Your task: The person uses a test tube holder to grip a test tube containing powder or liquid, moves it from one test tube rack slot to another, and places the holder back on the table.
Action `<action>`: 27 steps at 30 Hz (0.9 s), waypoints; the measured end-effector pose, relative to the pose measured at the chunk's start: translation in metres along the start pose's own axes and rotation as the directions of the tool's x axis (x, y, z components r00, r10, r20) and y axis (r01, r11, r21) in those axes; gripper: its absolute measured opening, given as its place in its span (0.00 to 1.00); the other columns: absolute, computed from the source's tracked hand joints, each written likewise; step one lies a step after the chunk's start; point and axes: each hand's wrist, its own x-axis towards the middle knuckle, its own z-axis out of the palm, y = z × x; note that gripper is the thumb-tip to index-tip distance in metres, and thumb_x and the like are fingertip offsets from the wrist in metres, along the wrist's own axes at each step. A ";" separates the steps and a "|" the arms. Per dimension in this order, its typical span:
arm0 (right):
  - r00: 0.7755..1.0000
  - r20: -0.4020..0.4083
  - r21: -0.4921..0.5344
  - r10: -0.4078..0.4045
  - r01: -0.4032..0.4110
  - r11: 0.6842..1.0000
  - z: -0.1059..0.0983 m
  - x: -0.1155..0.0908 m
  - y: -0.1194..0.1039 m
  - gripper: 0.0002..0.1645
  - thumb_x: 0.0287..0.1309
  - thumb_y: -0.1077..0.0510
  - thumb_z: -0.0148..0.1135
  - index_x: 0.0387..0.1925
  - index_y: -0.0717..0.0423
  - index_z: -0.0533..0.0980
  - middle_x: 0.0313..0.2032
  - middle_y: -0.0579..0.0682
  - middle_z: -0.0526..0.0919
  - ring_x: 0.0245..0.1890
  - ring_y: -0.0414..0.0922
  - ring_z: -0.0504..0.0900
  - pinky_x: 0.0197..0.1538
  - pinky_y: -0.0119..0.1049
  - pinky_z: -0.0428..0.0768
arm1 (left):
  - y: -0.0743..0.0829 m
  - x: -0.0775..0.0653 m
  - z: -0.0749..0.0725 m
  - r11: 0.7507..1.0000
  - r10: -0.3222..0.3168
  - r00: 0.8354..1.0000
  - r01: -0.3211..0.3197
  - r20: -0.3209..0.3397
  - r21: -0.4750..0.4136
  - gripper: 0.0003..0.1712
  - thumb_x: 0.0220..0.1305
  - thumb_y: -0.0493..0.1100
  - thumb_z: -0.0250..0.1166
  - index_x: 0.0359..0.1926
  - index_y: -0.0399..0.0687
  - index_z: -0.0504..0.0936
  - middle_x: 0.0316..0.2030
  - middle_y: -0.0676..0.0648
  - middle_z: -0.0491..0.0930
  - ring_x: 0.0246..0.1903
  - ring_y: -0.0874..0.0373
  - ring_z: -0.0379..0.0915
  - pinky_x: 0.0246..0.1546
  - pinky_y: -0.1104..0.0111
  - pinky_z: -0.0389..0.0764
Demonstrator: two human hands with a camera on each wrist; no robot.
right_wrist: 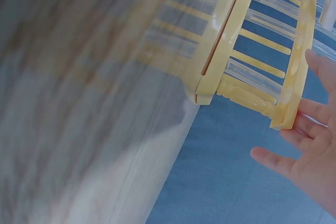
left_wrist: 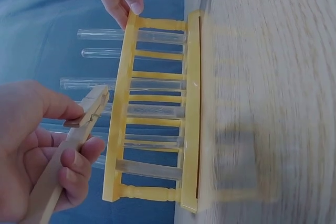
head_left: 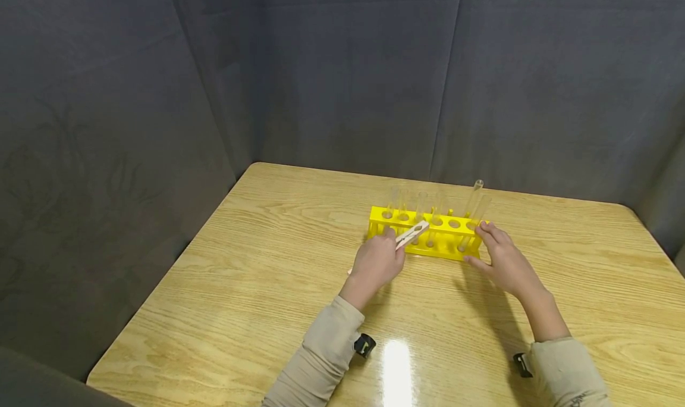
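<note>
A yellow test tube rack [head_left: 441, 254] stands upright on the table with several clear test tubes [left_wrist: 157, 111] in its holes. My left hand [head_left: 377, 258] grips a wooden test tube clamp [left_wrist: 79, 137] by its handle, thumb on top and fingers curled beneath. The clamp's tip overlaps the front of the rack in the head view and lies beside the tubes in the left wrist view. At the rack's right end my right hand [head_left: 500, 261] has its fingers spread, with fingertips [right_wrist: 302, 121] touching the end of the top bar.
One glass tube [head_left: 475, 196] rises higher than the others near the rack's right end. The wood-grain table [head_left: 257, 276] extends around the rack, and a dark grey curtain [head_left: 348, 85] hangs behind it and along the left side.
</note>
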 end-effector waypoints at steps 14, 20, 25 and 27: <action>1.000 0.010 0.004 0.001 -0.001 1.000 -0.001 0.000 0.001 0.41 0.53 0.52 0.62 0.59 0.74 0.57 0.59 0.71 0.55 0.60 0.65 0.51 0.54 0.60 0.57 | -0.003 -0.002 0.001 1.000 -0.012 1.000 0.012 0.019 0.015 0.16 0.60 0.42 0.54 0.41 0.31 0.72 0.13 0.50 0.65 0.10 0.62 0.61 0.08 0.73 0.61; 1.000 0.008 0.006 0.002 -0.002 1.000 -0.001 0.000 0.001 0.41 0.53 0.52 0.62 0.59 0.73 0.57 0.59 0.71 0.55 0.60 0.65 0.51 0.54 0.60 0.57 | -0.004 -0.002 0.000 1.000 -0.020 0.999 0.020 0.026 0.000 0.15 0.60 0.42 0.54 0.40 0.32 0.72 0.13 0.50 0.65 0.10 0.61 0.60 0.07 0.73 0.60; 1.000 0.008 0.006 0.002 -0.002 1.000 0.000 0.000 0.001 0.41 0.52 0.54 0.62 0.59 0.74 0.57 0.59 0.71 0.55 0.60 0.65 0.51 0.54 0.60 0.56 | -0.004 -0.002 0.000 1.000 -0.011 0.999 0.011 0.034 -0.020 0.16 0.61 0.42 0.54 0.42 0.31 0.72 0.13 0.51 0.64 0.09 0.63 0.59 0.07 0.75 0.58; 1.000 0.007 0.004 0.000 0.000 1.000 0.000 0.000 0.001 0.41 0.52 0.54 0.62 0.59 0.74 0.57 0.59 0.71 0.55 0.60 0.65 0.51 0.54 0.60 0.56 | -0.005 -0.003 -0.001 1.000 -0.004 0.999 0.005 0.032 -0.026 0.16 0.61 0.42 0.54 0.42 0.31 0.72 0.12 0.51 0.63 0.09 0.63 0.58 0.07 0.76 0.57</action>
